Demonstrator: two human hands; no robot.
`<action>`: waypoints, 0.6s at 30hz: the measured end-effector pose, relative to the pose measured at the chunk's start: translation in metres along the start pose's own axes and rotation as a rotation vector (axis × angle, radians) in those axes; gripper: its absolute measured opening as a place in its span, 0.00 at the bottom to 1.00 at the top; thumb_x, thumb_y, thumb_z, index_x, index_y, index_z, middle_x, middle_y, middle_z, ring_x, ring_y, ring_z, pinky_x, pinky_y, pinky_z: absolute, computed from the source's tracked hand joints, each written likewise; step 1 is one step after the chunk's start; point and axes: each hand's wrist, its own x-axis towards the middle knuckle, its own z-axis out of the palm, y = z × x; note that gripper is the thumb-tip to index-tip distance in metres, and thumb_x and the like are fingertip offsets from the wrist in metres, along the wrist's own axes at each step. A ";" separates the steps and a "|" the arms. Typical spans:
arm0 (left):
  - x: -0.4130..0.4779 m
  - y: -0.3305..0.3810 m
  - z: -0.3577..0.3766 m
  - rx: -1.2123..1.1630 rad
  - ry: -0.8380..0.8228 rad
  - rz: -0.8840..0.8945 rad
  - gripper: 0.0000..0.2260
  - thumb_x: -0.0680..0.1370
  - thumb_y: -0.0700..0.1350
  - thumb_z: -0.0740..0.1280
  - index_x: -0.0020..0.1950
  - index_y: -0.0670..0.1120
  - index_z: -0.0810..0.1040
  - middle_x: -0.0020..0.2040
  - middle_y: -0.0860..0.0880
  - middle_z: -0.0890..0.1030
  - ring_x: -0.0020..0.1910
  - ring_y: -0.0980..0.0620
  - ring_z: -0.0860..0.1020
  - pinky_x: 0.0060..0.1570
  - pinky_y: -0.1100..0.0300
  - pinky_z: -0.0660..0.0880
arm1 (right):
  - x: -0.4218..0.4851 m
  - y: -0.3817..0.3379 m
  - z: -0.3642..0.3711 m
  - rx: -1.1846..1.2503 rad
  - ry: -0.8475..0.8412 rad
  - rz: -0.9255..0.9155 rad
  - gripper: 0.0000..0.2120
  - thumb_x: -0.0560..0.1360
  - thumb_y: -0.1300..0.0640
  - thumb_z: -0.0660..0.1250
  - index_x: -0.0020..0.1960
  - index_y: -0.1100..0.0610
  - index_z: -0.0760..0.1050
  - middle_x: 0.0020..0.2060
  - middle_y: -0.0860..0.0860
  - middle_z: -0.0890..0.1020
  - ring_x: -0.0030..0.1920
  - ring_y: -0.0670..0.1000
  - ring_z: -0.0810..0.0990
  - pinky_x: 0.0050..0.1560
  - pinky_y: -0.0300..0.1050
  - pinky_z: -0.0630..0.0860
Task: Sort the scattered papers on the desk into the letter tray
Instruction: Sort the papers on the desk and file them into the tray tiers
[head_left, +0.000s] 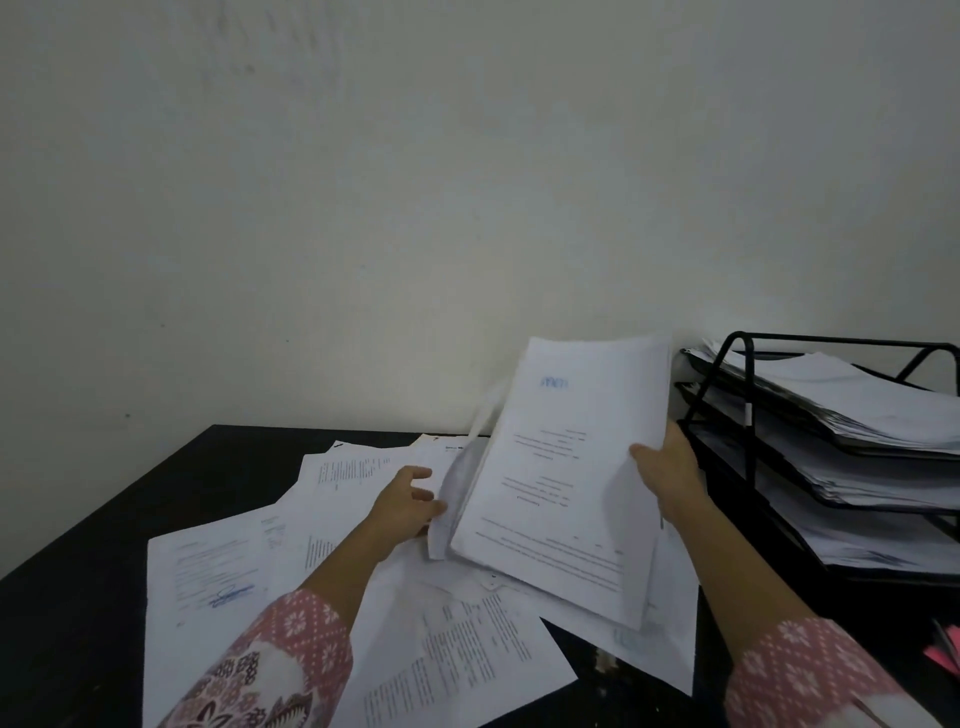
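R hand (670, 473) grips the right edge of a paper stack (561, 467), thumb on top. L hand (410, 501) holds the stack's left edge w/ curled fingers. The stack is tilted up over the black worktop (104, 519). Loose papers (208, 571) lie spread under it. Tray (748, 405), 3 shelves w/ papers, stands just right.

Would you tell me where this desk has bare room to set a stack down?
Bare desk runs along the left, between the wall and the scattered papers; a small wedge of it shows between the front sheets. The middle is crowded, and every letter tray tier holds paper.
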 end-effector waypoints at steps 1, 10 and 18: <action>0.002 -0.004 0.002 0.022 0.031 -0.008 0.21 0.76 0.36 0.67 0.68 0.44 0.66 0.61 0.43 0.74 0.52 0.47 0.74 0.43 0.60 0.77 | 0.001 0.005 -0.002 -0.025 0.006 0.028 0.21 0.76 0.69 0.58 0.68 0.60 0.67 0.60 0.57 0.75 0.52 0.53 0.72 0.54 0.45 0.71; 0.003 -0.011 0.003 0.239 0.090 -0.071 0.21 0.76 0.33 0.61 0.69 0.41 0.64 0.65 0.42 0.71 0.55 0.48 0.70 0.50 0.60 0.70 | -0.002 0.033 -0.015 -0.066 0.030 0.140 0.19 0.76 0.70 0.57 0.65 0.60 0.70 0.59 0.57 0.76 0.51 0.54 0.73 0.54 0.46 0.72; 0.007 -0.010 -0.022 0.097 -0.096 -0.298 0.21 0.72 0.28 0.59 0.66 0.36 0.68 0.59 0.38 0.74 0.56 0.40 0.74 0.38 0.59 0.74 | -0.005 0.029 -0.007 0.030 -0.084 0.161 0.22 0.77 0.69 0.61 0.70 0.60 0.67 0.62 0.57 0.74 0.54 0.52 0.72 0.58 0.46 0.69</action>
